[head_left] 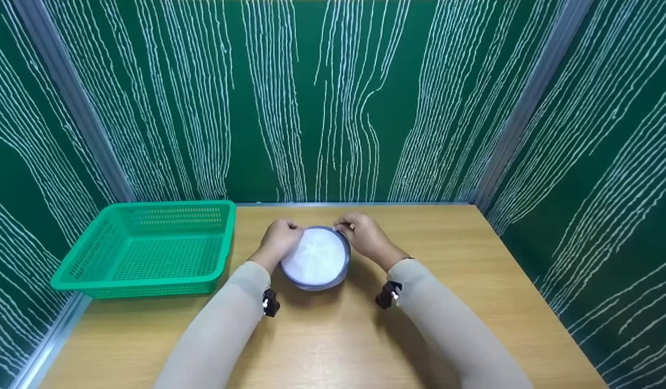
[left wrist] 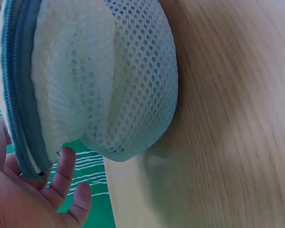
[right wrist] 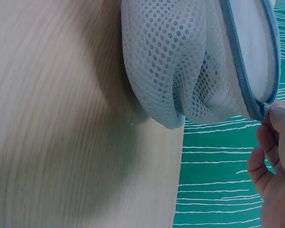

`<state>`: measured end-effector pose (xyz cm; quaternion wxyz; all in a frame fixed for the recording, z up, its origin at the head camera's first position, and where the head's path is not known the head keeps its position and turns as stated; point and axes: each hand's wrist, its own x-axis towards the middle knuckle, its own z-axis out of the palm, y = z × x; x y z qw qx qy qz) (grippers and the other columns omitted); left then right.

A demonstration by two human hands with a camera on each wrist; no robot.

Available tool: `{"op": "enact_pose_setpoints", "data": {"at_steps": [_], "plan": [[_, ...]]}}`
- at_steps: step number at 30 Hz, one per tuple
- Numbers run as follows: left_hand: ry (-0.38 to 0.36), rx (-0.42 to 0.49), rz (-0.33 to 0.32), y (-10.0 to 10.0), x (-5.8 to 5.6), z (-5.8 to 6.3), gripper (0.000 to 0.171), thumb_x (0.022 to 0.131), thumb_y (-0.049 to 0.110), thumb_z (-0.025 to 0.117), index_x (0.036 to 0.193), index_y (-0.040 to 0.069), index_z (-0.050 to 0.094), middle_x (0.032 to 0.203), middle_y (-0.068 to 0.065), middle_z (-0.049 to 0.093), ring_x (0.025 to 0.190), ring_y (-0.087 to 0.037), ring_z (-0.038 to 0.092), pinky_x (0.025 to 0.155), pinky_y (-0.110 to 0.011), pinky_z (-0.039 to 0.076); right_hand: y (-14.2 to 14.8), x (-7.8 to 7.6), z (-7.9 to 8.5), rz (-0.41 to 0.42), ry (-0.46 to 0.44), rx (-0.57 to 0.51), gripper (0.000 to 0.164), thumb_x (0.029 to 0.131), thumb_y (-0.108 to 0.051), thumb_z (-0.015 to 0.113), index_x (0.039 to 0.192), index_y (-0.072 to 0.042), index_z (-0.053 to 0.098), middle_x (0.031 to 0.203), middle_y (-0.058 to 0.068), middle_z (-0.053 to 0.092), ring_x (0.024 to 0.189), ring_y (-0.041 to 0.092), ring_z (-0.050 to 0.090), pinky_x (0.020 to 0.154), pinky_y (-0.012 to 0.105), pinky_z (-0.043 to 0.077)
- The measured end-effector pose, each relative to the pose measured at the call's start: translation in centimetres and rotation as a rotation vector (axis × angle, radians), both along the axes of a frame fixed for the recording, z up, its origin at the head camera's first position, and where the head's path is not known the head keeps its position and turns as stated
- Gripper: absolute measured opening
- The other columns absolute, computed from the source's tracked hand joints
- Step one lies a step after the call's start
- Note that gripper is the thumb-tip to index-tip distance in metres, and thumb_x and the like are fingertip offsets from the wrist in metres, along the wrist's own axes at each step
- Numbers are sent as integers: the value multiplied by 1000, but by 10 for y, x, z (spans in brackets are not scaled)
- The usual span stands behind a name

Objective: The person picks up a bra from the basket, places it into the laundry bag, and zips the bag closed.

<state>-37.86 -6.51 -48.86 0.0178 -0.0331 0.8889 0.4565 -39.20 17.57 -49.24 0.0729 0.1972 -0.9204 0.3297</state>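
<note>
A round white mesh laundry bag (head_left: 315, 256) with a blue zipper band around its top stands on the wooden table between both hands. Its white lid lies over the top. My left hand (head_left: 282, 237) grips the far left part of the rim; in the left wrist view its fingers (left wrist: 65, 173) reach past the zipper band (left wrist: 20, 90). With thumb and index finger, my right hand (head_left: 362, 233) pinches the far right edge of the rim, at the zipper's end (right wrist: 262, 107). Whether a zipper pull is between those fingertips is hidden.
A green plastic basket (head_left: 222, 265) stands on the left of the table (head_left: 473, 302). Green panels (head_left: 333, 108) with white wavy lines rise behind the table and at both sides, joined by grey metal posts (head_left: 527, 92).
</note>
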Motion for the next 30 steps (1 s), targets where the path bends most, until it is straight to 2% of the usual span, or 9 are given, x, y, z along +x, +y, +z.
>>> {"op": "enact_pose_setpoints", "data": {"at_steps": [5,9,14,19,23,30], "plan": [[21,31,-51,8,0,1,30,115,28,64,132,9,81,137,-12,78,133,-29,71,120,-48,57,-3,-1,-1,1,-2,-34,16,111,-7,72,122,-5,83,121,10,84,118,28,79,104,45,67],[42,20,-94,14,1,2,28,115,24,65,133,11,82,138,-11,79,136,-29,71,121,-48,56,-6,-1,-1,16,17,-50,15,110,-4,73,120,-4,83,121,13,85,117,30,79,103,46,67],[97,-42,-145,20,-1,4,22,113,18,69,127,12,85,133,-9,82,133,-29,73,119,-48,58,-9,0,0,14,18,-50,16,109,-1,73,119,-5,84,121,13,85,118,32,79,103,46,67],[152,-120,-185,25,-2,9,16,108,19,77,120,17,87,128,-5,84,129,-27,74,116,-49,58,-9,1,-1,17,29,-79,14,109,0,72,117,-3,83,119,13,85,116,30,79,102,48,68],[156,-135,-196,27,-2,10,13,107,19,80,116,18,88,124,-3,84,125,-27,75,115,-50,59,-10,1,-1,35,45,-88,12,109,-1,73,114,-3,83,117,13,85,115,29,80,101,48,67],[143,-83,-182,25,-4,5,8,107,17,79,109,15,87,118,-5,85,117,-27,76,109,-48,61,-11,1,-1,35,45,-67,11,109,-2,74,113,-3,84,117,13,85,115,30,80,102,47,68]]}}
